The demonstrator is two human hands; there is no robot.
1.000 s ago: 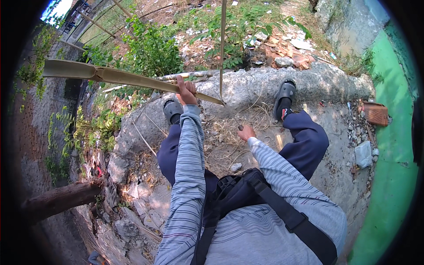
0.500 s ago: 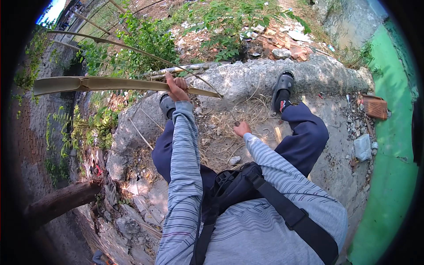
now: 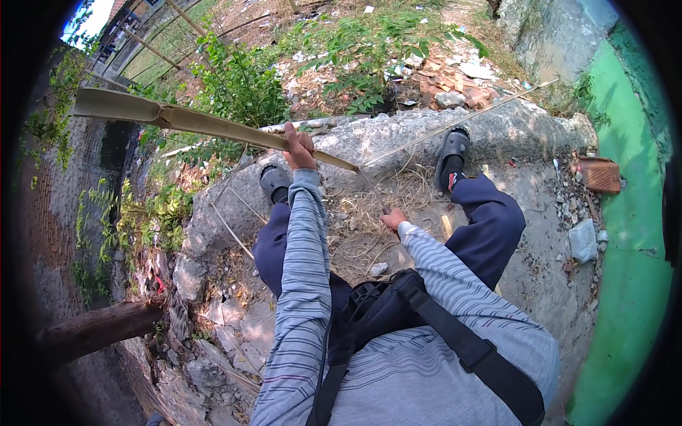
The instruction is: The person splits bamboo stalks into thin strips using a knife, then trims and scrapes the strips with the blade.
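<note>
My left hand (image 3: 299, 148) is wrapped round a long split bamboo piece (image 3: 213, 127), which slants from the upper left down toward the middle. My right hand (image 3: 393, 219), nearer to me, is closed on the dark handle of a knife (image 3: 370, 186). The knife's thin blade reaches up to the bamboo's near end. From that end a narrow bamboo strip (image 3: 462, 129) runs out to the upper right; whether it is still joined there I cannot tell. Curly bamboo shavings (image 3: 408, 186) lie on the ground between my feet.
A rough concrete ledge (image 3: 529, 128) curves beyond my feet. To the right are an orange-brown hollow brick (image 3: 600, 175), a pale block (image 3: 583, 241) and a green wall (image 3: 618, 284). A thick log (image 3: 103, 328) juts in at the left. Leafy plants (image 3: 245, 85) grow beyond the ledge.
The narrow strip has swung from the upper left over to the upper right. The bamboo's far end has risen and the piece tilts more; both hands have shifted slightly right and nearer.
</note>
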